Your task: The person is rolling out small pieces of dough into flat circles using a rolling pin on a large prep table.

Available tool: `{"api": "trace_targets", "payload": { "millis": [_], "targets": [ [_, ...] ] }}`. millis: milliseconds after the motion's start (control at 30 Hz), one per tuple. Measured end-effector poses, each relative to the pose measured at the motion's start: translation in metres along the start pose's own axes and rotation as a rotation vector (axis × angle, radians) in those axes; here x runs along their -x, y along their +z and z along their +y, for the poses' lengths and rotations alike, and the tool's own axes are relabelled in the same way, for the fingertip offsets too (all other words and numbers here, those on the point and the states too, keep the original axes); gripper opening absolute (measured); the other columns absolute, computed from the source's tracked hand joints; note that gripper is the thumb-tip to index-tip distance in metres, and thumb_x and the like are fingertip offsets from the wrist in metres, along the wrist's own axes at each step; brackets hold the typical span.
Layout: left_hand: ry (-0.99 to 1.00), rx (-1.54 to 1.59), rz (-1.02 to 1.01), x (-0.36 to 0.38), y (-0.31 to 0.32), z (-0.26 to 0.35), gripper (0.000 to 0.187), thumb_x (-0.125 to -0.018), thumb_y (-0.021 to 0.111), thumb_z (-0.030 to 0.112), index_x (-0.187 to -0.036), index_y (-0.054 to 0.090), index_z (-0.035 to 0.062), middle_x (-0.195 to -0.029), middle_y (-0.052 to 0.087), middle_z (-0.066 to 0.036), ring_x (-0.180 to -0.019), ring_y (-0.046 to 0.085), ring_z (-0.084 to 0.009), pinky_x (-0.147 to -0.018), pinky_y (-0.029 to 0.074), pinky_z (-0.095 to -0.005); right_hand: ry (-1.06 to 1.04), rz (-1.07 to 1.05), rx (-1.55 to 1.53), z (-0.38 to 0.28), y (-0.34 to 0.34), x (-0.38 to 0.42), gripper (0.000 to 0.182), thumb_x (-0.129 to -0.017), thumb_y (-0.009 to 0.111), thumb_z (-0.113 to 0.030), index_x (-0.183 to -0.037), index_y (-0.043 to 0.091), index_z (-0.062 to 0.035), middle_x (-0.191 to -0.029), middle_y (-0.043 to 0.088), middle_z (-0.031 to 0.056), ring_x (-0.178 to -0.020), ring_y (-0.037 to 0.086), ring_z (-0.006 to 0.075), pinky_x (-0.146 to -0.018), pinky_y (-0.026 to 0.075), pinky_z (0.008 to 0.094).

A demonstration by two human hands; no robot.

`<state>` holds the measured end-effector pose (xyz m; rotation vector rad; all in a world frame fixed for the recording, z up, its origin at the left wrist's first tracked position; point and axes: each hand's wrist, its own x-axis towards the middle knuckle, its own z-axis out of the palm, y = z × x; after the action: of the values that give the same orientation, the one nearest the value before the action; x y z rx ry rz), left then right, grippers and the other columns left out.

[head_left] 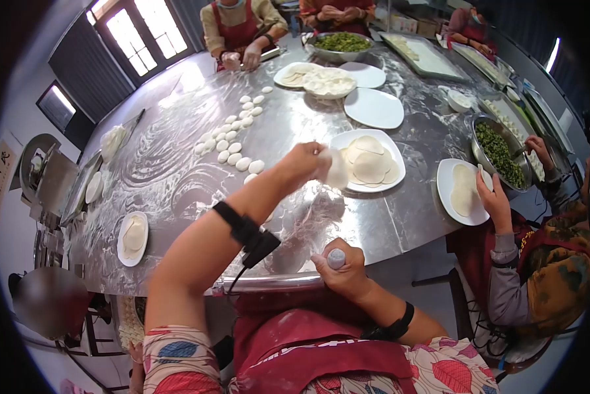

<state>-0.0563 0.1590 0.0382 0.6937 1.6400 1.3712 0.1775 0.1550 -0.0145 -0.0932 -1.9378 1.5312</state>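
My left hand (303, 165) is closed on the edge of a thin round dough wrapper (336, 169), blurred by motion. The wrapper hangs at the left rim of a white square plate (391, 140), where several rolled dough wrappers (368, 162) lie in an overlapping pile. Near the table's front edge, my right hand (349, 274) is wrapped round a rolling pin (336, 259), whose floury rounded end points up toward me. Beyond my left hand, several small flattened dough pieces (234, 147) run in a band across the floured steel table (177, 164).
A co-worker's hand (497, 202) at right holds a wrapper beside a plate (445, 184) and a bowl of green filling (502, 154). Another filling bowl (342, 47) and several plates stand farther back. People work across the table. A small plate of wrappers (134, 238) sits at left.
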Motion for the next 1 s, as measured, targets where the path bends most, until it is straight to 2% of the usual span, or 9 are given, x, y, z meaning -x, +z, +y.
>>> {"api": "trace_targets", "payload": {
  "millis": [133,333,467,567,600,700,800,933,1000],
  "targets": [
    [-0.035,0.112,0.013,-0.018,-0.015,0.010,0.045,-0.092,0.060,0.023,-0.126,0.044,-0.0020,-0.122,0.052,-0.015,-0.108,0.054,-0.0225,-0.093,0.046,-0.0376,-0.058,0.014,-0.017,0.002,0.001,0.000,0.019,-0.079,0.072,-0.005,-0.073,0.055,-0.0038,-0.054,0.054,0.0026,-0.048,0.051,0.0069,-0.044,0.039,0.0242],
    [-0.163,-0.231,0.255,0.039,-0.077,-0.003,0.035,-0.089,0.060,0.018,-0.118,0.053,-0.0006,-0.110,0.059,-0.012,-0.097,0.058,-0.0195,-0.082,0.049,-0.0333,-0.096,0.015,-0.010,0.002,0.001,0.000,0.019,-0.078,0.072,-0.005,-0.074,0.054,-0.0038,-0.055,0.054,0.0031,-0.048,0.051,0.0078,-0.044,0.039,0.0248],
    [-0.195,-0.544,0.456,0.088,-0.116,-0.024,0.020,-0.085,0.063,0.013,-0.100,0.062,0.0012,-0.089,0.063,-0.007,-0.079,0.061,-0.0159,-0.066,0.051,-0.0302,-0.053,0.035,0.052,-0.004,0.001,0.000,0.021,-0.076,0.074,-0.004,-0.075,0.053,-0.0047,-0.056,0.051,0.0061,-0.047,0.050,0.0112,-0.045,0.040,0.0269],
    [-0.325,-0.727,0.412,0.110,-0.125,-0.043,0.016,-0.080,0.066,0.013,-0.091,0.064,0.0011,-0.078,0.062,-0.006,-0.070,0.060,-0.0143,-0.061,0.051,-0.0287,-0.053,0.049,0.077,0.002,0.004,0.003,0.022,-0.076,0.075,-0.004,-0.074,0.052,-0.0048,-0.056,0.052,0.0055,-0.047,0.050,0.0107,-0.045,0.039,0.0262],
    [-0.255,-0.876,0.408,0.112,-0.128,-0.056,0.020,-0.076,0.068,0.018,-0.086,0.065,0.0009,-0.072,0.063,-0.008,-0.062,0.061,-0.0182,-0.059,0.051,-0.0316,-0.026,0.047,0.091,0.004,0.003,0.006,0.022,-0.076,0.074,-0.004,-0.075,0.053,-0.0050,-0.056,0.051,0.0046,-0.047,0.050,0.0101,-0.045,0.039,0.0255],
    [-0.242,-1.062,0.422,0.119,-0.099,-0.054,0.026,-0.073,0.070,0.023,-0.089,0.065,0.0027,-0.079,0.064,-0.013,-0.071,0.063,-0.0261,-0.066,0.052,-0.0371,0.016,0.065,0.048,0.013,0.005,0.012,0.022,-0.077,0.074,-0.004,-0.074,0.052,-0.0054,-0.055,0.051,0.0036,-0.048,0.050,0.0092,-0.045,0.039,0.0248],
    [0.013,-1.196,0.413,0.121,-0.065,-0.054,0.030,-0.071,0.071,0.027,-0.092,0.065,0.0056,-0.091,0.062,-0.016,-0.087,0.062,-0.0329,-0.076,0.050,-0.0410,0.085,0.075,0.021,0.021,0.004,0.016,0.021,-0.078,0.072,-0.003,-0.074,0.052,-0.0053,-0.056,0.053,0.0016,-0.050,0.050,0.0071,-0.045,0.038,0.0238],
    [0.066,-1.303,0.388,0.110,-0.055,-0.074,0.027,-0.072,0.069,0.020,-0.094,0.062,0.0055,-0.101,0.056,-0.017,-0.102,0.056,-0.0329,-0.082,0.047,-0.0420,0.139,0.080,-0.021,0.008,0.008,0.014,0.019,-0.080,0.069,0.000,-0.075,0.051,-0.0054,-0.057,0.054,0.0009,-0.050,0.051,0.0063,-0.045,0.038,0.0229],
    [0.161,-1.342,0.397,0.115,-0.052,-0.079,0.029,-0.071,0.071,0.020,-0.093,0.061,0.0036,-0.096,0.057,-0.017,-0.097,0.057,-0.0334,-0.080,0.048,-0.0416,0.146,0.078,-0.047,0.003,0.009,0.012,0.019,-0.081,0.068,0.001,-0.075,0.051,-0.0055,-0.057,0.054,0.0011,-0.050,0.052,0.0065,-0.045,0.039,0.0226]
  ]
}}
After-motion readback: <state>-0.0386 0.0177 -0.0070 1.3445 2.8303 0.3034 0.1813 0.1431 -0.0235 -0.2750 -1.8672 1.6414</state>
